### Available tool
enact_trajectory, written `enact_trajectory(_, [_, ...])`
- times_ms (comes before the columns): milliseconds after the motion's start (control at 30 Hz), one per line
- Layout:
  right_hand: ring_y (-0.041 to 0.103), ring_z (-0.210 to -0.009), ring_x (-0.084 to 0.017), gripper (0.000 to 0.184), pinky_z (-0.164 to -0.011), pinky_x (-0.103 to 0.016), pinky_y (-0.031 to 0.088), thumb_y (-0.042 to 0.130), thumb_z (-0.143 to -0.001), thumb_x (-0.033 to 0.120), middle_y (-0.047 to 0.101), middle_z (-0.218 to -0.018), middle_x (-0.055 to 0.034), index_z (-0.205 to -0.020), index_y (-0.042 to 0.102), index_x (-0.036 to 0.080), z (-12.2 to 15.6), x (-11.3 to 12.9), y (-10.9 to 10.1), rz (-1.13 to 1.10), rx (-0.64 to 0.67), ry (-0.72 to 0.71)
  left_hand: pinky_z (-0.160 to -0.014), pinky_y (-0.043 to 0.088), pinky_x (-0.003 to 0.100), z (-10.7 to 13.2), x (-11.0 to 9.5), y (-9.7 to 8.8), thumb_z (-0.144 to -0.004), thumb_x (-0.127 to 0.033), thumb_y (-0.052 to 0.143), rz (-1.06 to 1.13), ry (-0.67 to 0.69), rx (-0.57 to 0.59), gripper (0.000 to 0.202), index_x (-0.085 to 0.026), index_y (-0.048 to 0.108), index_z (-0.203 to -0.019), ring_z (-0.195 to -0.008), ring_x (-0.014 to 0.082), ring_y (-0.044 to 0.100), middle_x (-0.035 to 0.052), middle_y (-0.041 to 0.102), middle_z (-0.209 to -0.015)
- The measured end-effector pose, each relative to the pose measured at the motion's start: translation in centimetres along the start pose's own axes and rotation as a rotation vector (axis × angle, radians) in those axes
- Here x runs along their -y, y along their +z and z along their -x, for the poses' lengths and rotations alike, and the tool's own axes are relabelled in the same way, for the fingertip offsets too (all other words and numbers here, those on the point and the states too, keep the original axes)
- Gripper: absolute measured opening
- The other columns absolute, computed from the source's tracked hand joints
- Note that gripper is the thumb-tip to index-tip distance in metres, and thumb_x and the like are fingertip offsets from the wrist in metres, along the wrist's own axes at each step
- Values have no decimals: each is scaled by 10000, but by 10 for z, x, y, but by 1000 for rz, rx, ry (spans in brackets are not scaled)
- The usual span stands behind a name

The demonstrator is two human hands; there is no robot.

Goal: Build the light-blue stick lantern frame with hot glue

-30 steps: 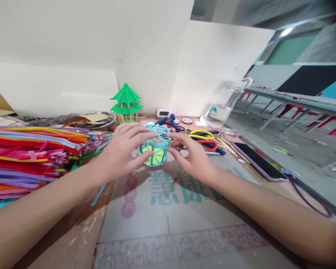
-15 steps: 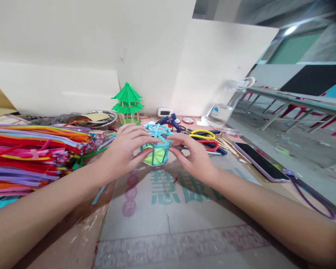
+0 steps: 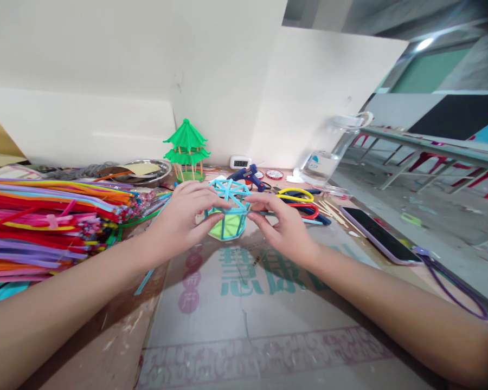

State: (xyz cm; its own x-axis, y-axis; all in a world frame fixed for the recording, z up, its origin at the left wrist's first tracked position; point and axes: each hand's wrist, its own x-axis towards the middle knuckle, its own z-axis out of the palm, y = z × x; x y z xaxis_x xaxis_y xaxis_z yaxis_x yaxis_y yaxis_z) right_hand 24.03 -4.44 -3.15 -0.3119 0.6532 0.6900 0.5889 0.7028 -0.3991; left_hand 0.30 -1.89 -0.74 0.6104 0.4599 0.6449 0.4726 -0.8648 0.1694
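A small pavilion frame (image 3: 229, 188) of light-blue strips, with a lime-green base, stands on the plastic-covered table (image 3: 211, 357). On its left side my left hand (image 3: 193, 212) pinches the upper rim between thumb and fingers. My right hand (image 3: 282, 222) grips the same rim from the right, fingertips and thumb close together. The fingers hide parts of the frame's sides. Behind my left hand a finished-looking green two-tiered pavilion (image 3: 186, 146) stands upright. A blue glue gun (image 3: 248, 176) lies just behind the frame.
Bundles of coloured pipe cleaners (image 3: 44, 227) fill the left side. Scissors with yellow and red handles (image 3: 296, 195), wooden sticks (image 3: 331, 211) and a phone (image 3: 380, 235) lie to the right. Farther back are a water jug (image 3: 329, 149), a digital timer (image 3: 240, 162) and a metal bowl (image 3: 156, 170).
Both hands keep nearly the same hold on the blue frame. The whole view has shifted very slightly; nothing else has visibly moved.
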Motion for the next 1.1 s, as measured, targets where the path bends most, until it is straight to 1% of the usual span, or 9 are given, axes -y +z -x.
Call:
enact_trajectory(200, [632, -818, -166, 45, -711, -292, 521, 590, -903, 219, 662, -896, -34, -943, 571, 215, -2, 5, -1, -12, -30, 45, -1001, 363, 403, -3, 6, -3, -929, -260, 556, 8, 21, 60, 220, -258, 680, -1111, -1086, 222, 584, 37, 715, -1065])
enact_trajectory(333, [615, -784, -161, 23, -619, -263, 494, 577, -907, 230, 664, -873, -34, -920, 586, 212, -3, 7, -2, 18, -26, 46, -1033, 353, 407, -4, 9, -11, -938, -272, 531, 34, 58, 114, 268, -264, 638, -1184, -1124, 226, 578, 41, 699, -1118])
enact_trajectory(400, [617, -789, -164, 27, -612, -262, 488, 576, -906, 224, 666, -880, -36, -927, 590, 213, -3, 7, -2, 23, -33, 42, -1024, 373, 392, -4, 7, -15, -940, -304, 531, 52, 15, 56, 264, -240, 626, -1179, -1133, 230, 568, 51, 686, -1131])
enact_trajectory(467, [619, -794, -163, 25, -630, -267, 490, 577, -905, 215, 666, -878, -33, -927, 590, 213, -3, 5, -1, 27, -37, 32, -981, 409, 370, -4, 4, -19, -942, -336, 523, 60, -95, -40, 241, -206, 625, -1118, -1099, 232, 576, 61, 671, -1118])
enact_trajectory(533, [620, -796, -159, 27, -656, -270, 491, 580, -903, 204, 666, -873, -27, -928, 589, 211, -2, 3, 0, 27, -38, 16, -923, 436, 354, -4, 1, -22, -939, -345, 514, 62, -210, -122, 206, -188, 617, -1023, -1026, 226, 591, 59, 658, -1059])
enact_trajectory(600, [619, -793, -155, 31, -677, -273, 491, 584, -903, 198, 664, -869, -24, -931, 587, 210, -2, 2, 0, 28, -36, 5, -865, 444, 343, -4, -1, -25, -934, -329, 508, 65, -260, -158, 165, -186, 590, -933, -946, 215, 590, 45, 639, -976])
enact_trajectory(800, [617, -782, -160, 17, -659, -276, 484, 576, -913, 217, 663, -859, -26, -921, 590, 212, -2, 4, 0, 41, -18, 19, -737, 418, 300, -6, 0, -31, -982, -291, 427, 193, -247, -243, 146, -202, 488, -884, -780, 152, 497, -3, 498, -813])
enact_trajectory(1000, [613, -777, -153, 22, -672, -269, 487, 579, -907, 200, 663, -859, -22, -922, 593, 206, -2, 6, 0, 45, -13, 14, -648, 372, 267, -10, -11, -41, -1015, -290, 383, 342, -188, -446, 338, -195, 398, -691, -653, 105, 426, -31, 404, -671])
enact_trajectory(1100, [613, -775, -153, 25, -661, -262, 479, 573, -911, 201, 661, -854, -23, -920, 595, 204, -2, 5, 0, 44, -19, 9, -604, 357, 270, -11, -16, -44, -1016, -285, 351, 298, -221, -452, 409, -194, 396, -620, -593, 106, 426, -34, 404, -608])
